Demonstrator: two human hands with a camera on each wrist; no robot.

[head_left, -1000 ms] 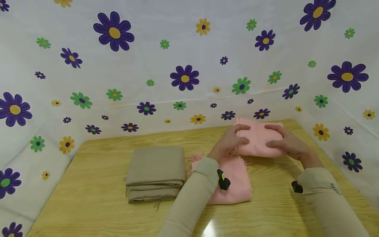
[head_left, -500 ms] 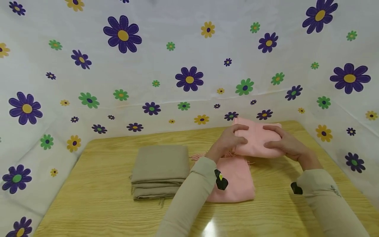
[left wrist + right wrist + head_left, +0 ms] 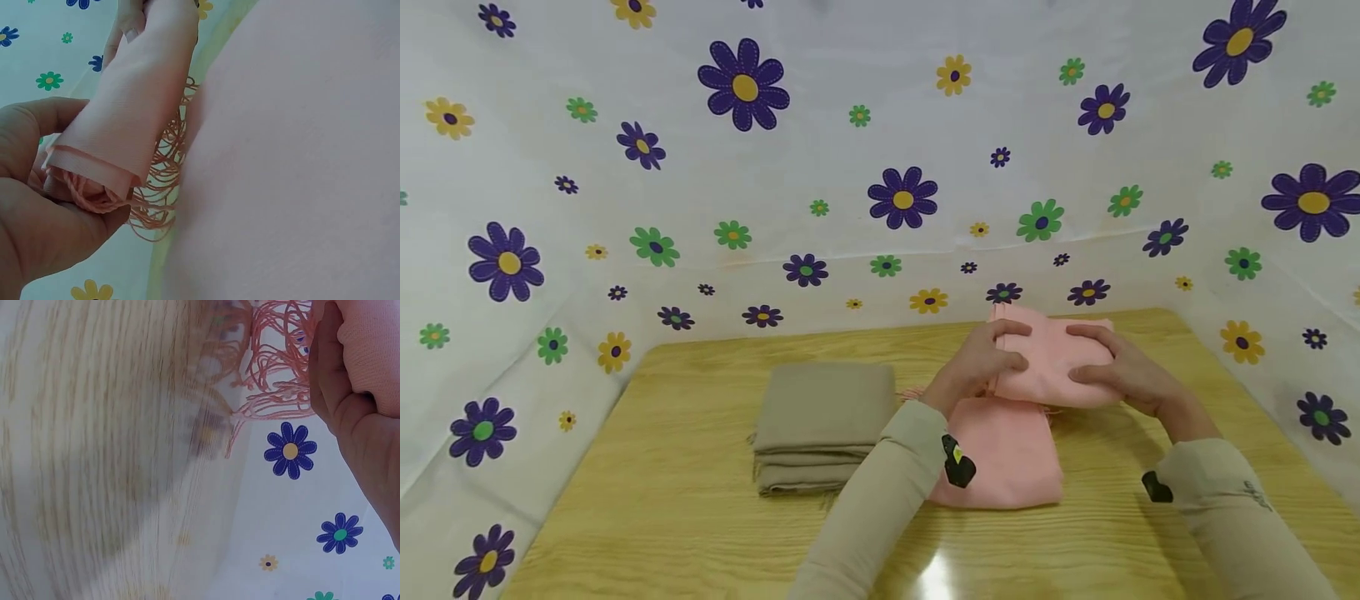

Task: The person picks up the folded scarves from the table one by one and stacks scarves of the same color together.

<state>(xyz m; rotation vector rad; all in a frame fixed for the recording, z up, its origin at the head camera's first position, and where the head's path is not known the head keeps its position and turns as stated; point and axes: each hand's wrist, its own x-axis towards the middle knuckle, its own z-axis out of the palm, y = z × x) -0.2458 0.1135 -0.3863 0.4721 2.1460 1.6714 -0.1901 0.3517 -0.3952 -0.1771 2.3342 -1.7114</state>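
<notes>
A folded pink scarf [image 3: 1048, 358] is held near the back right of the table. My left hand [image 3: 981, 358] grips its left end, with the thumb on the near face. At the right end my right hand [image 3: 1138, 379] holds it the same way. Loose pink fringe [image 3: 164, 181] hangs along its underside in the left wrist view, and the fringe [image 3: 278, 362] shows over the table edge in the right wrist view. A second folded pink piece of cloth [image 3: 1003, 458] lies flat on the table in front, partly overlapped by the held scarf and my left forearm.
A stack of folded khaki cloth [image 3: 827, 408] with short fringe sits to the left, its right side behind my left sleeve. The wooden table [image 3: 647, 475] is enclosed at the back and sides by a white flower-print sheet [image 3: 820, 175].
The head view has turned slightly left. Against the table, the held scarf has shifted left and a little lower, over the flat pink cloth. Both hands keep their hold.
</notes>
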